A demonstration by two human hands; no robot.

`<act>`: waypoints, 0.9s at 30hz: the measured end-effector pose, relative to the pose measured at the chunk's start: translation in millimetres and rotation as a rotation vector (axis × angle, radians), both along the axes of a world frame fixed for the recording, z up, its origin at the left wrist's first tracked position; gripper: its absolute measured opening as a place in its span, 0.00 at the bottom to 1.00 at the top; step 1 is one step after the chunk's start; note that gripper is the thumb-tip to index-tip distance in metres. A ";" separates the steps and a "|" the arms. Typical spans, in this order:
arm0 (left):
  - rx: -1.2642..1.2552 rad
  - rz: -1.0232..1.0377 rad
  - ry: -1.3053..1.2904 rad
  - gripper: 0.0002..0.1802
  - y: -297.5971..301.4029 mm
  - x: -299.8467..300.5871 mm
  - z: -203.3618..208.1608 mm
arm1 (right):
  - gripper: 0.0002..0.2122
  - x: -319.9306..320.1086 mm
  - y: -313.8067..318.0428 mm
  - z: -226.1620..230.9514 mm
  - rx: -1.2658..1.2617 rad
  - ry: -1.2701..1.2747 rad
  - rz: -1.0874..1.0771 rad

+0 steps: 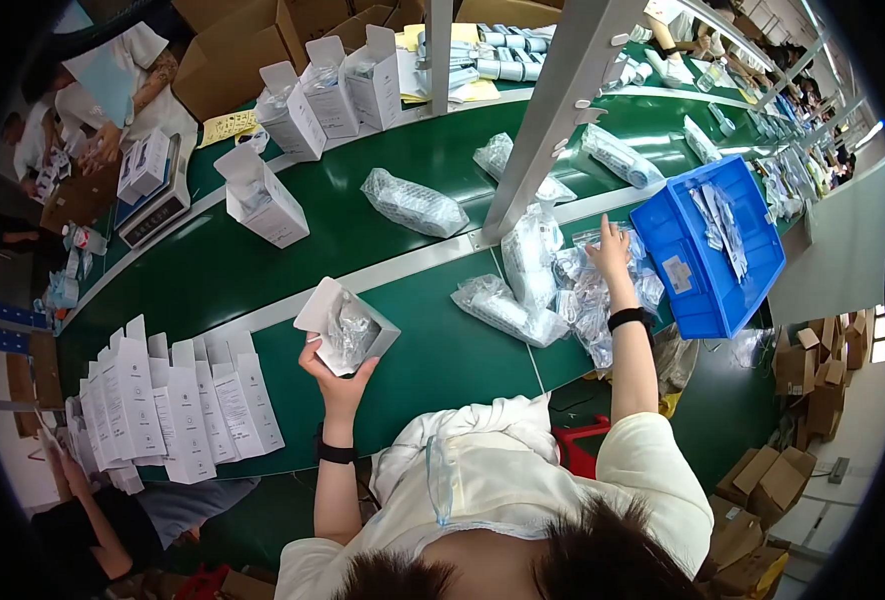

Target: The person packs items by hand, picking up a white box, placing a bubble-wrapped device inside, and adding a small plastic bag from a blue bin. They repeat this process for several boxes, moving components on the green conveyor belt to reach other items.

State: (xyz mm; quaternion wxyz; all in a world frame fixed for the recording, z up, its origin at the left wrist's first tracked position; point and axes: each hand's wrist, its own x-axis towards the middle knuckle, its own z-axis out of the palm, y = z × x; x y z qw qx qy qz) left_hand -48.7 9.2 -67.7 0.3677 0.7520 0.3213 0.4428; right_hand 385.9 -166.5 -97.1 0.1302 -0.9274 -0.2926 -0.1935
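Note:
My left hand (341, 388) is wrapped round an upright white box (378, 335) with its flap up. Inside it lies something in clear plastic wrap (351, 325). Out to the right, my right hand (612, 252) reaches over a heap of small clear plastic bags (591, 300), fingers apart and nothing seen in them. Whether its fingertips touch the bags I cannot tell. Left of the heap lie bubble-wrapped packs (508, 308), and a blue bin (708, 300) with a few flat packets (720, 230) stands tilted at its right.
Several white folded boxes (168, 415) stand at the left. Across the metal rail, an open filled box (266, 205) and a bubble-wrapped pack (413, 203) sit on the green belt (338, 240). A metal post (553, 130) rises between my hands. Other people work nearby.

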 end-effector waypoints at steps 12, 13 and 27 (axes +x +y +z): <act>-0.026 0.136 0.301 0.12 6.9 12.3 72.5 | 0.07 30.8 -16.7 29.0 0.310 0.755 0.656; -0.011 0.146 0.291 0.10 9.3 12.4 72.8 | 0.07 23.4 -13.7 40.5 0.385 0.951 0.605; -0.205 0.196 0.251 0.07 36.5 6.8 78.6 | 0.09 -266.1 159.4 113.8 1.013 0.550 1.553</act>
